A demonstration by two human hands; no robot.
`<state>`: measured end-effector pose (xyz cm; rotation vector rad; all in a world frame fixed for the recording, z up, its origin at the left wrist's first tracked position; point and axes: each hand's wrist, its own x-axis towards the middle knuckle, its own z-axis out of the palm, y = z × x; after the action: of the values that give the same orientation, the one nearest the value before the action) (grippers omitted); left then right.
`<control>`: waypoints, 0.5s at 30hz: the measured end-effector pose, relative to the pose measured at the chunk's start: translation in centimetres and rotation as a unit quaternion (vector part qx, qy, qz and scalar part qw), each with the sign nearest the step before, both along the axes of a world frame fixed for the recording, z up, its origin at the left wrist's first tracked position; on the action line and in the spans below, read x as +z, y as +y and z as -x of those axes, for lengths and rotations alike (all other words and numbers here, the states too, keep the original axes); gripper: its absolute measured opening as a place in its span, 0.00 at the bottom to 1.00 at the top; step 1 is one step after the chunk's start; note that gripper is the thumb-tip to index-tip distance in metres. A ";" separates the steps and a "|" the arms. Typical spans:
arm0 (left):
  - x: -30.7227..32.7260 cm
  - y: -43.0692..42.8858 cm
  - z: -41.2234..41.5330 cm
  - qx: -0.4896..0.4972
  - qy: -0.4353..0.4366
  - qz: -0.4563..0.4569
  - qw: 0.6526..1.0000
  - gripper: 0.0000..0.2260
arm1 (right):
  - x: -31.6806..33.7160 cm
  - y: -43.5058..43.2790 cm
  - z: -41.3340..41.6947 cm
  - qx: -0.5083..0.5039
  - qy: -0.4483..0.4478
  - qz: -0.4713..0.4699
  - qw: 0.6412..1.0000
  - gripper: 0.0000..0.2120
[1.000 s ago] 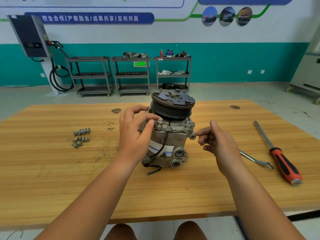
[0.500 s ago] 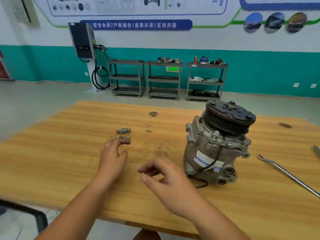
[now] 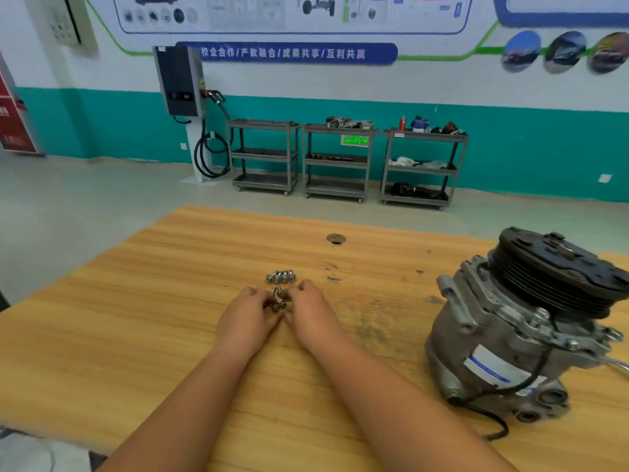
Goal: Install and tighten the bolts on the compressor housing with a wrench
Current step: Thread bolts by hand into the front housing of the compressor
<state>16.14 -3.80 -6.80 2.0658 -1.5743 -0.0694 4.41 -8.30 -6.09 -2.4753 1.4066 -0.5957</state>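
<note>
Several loose silver bolts (image 3: 281,276) lie in a small row on the wooden table (image 3: 136,335), with a few more bolts (image 3: 278,299) just in front of them. My left hand (image 3: 250,316) and my right hand (image 3: 308,313) meet at this nearer cluster, fingers curled round the bolts; which bolts each hand pinches is hidden by the fingers. The grey compressor (image 3: 517,335) with its black pulley stands tilted at the right of the table, apart from both hands. The wrench is mostly out of frame; only a silver tip (image 3: 617,364) shows behind the compressor.
A black cable (image 3: 495,422) trails from the compressor base onto the table. A round hole (image 3: 336,238) sits in the tabletop further back. Three grey shelf carts (image 3: 340,161) and a wall charger (image 3: 178,81) stand across the floor.
Both hands left the compressor and moved left to the bolts; the right hand has now joined the left at the nearer cluster. My view has swung left, putting the compressor at the right.
</note>
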 end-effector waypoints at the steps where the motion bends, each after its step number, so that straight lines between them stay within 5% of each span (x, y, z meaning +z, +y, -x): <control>1: 0.0 -0.1 -0.1 -0.003 -0.001 0.004 1.000 0.12 | -0.1 -0.2 0.0 0.002 0.006 0.003 1.000 0.15; 10: 1.7 1.6 0.2 -0.040 0.026 -0.013 0.999 0.04 | 0.5 0.3 -0.3 -0.007 0.024 0.019 1.000 0.14; 15: 5.4 5.2 0.9 -0.035 0.159 0.091 0.982 0.10 | 2.3 3.3 1.7 -0.009 -0.023 -0.030 0.999 0.12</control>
<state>15.19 1.44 -1.36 1.7597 -1.4000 -0.2585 2.69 -4.98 -3.82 -2.3893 1.4105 -0.6012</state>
